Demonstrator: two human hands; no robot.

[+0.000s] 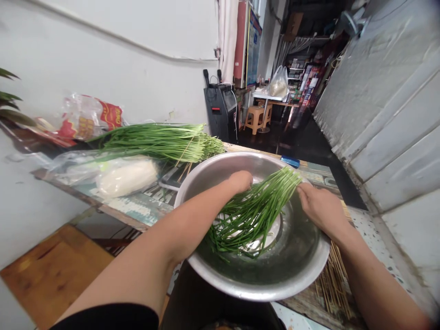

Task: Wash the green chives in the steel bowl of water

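Observation:
A bunch of long, thin garlic chives (257, 211) hangs over the inside of a wide metal basin (305, 266), pale cut ends up at the right and green leaf tips down at the left. My right hand (318, 204) is closed around the cut ends near the basin's right rim. On the bunch's far left side, my left hand (241, 181) is curled against the chives; its fingertips are partly hidden. Shallow clear water appears to lie in the basin under the leaves.
Left of the basin, more garlic chives (154, 140) lie on the worn table (127, 208) by a plastic-wrapped pale block (125, 178) and a red-printed bag (110, 114). Thin bamboo skewers (332, 279) lie at the right. A black speaker (222, 110) stands behind.

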